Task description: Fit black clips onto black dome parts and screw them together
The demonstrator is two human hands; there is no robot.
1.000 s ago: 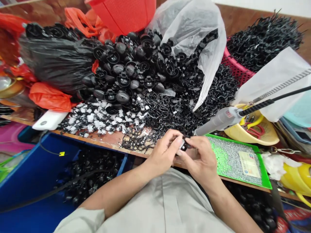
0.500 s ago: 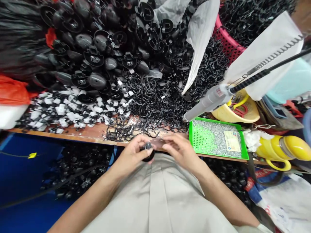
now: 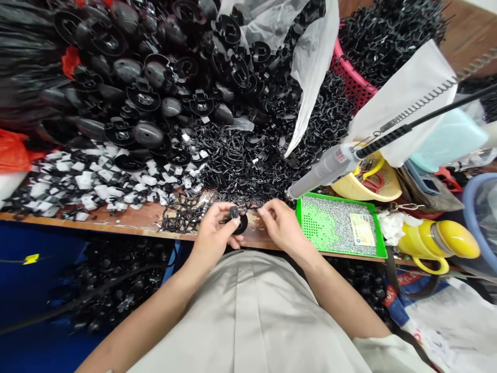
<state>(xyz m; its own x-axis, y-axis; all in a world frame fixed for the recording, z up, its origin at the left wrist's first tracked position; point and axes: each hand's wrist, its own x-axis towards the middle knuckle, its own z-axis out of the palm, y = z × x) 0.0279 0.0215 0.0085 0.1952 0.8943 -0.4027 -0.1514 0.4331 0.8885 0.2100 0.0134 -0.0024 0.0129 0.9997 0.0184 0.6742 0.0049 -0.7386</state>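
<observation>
My left hand [image 3: 214, 234] is closed around a round black plastic part [image 3: 242, 224], thumb across its top, just above the table's front edge. The part has a flat disc with a smaller raised piece on it. To its right, my right hand [image 3: 282, 226] has thumb and forefinger pinched together. What lies between those fingertips is too small to make out. Behind both hands are thin black plastic pieces [image 3: 182, 215] strewn over the wooden tabletop [image 3: 134, 221]. A grey electric screwdriver [image 3: 322, 173] hangs tilted beyond my right hand, its tip near the green tray.
A green tray [image 3: 344, 252] of small metal pieces sits right of my hand. Black domed housings [image 3: 149, 134] and black-and-white pieces [image 3: 85, 178] heap up at left. Farther right are a yellow basket [image 3: 388, 191], a yellow bottle [image 3: 423, 239] and a pink basket [image 3: 355, 85].
My left hand has brought the black part up from my lap to the table edge, turning it slightly. My right fingers have drawn together into a pinch. The head view has shifted slightly.
</observation>
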